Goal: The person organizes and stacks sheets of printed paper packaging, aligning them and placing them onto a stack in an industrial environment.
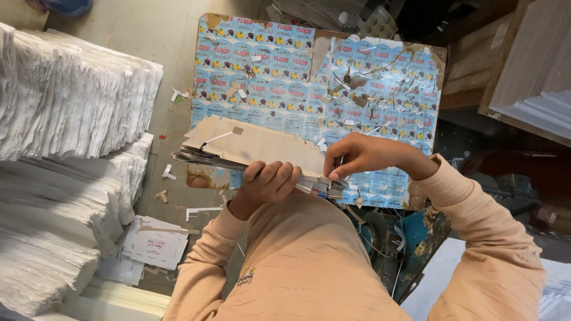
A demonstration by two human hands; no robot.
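Note:
A thick stack of flat brown cardboard cut-outs [250,145] lies across the near edge of a work board covered in blue printed sheets [285,65]. My left hand [267,184] wraps around the stack's near edge from below, fingers curled over the top. My right hand [363,156] pinches the stack's right end, fingertips on the layered edges. Both sleeves are peach-coloured.
Tall piles of white die-cut sheets [65,95] fill the left side, with more stacked below [53,238]. Loose printed cartons [156,244] and paper scraps litter the floor. Wooden boards [529,65] lean at the right. A blue metal piece [416,232] sits under the board.

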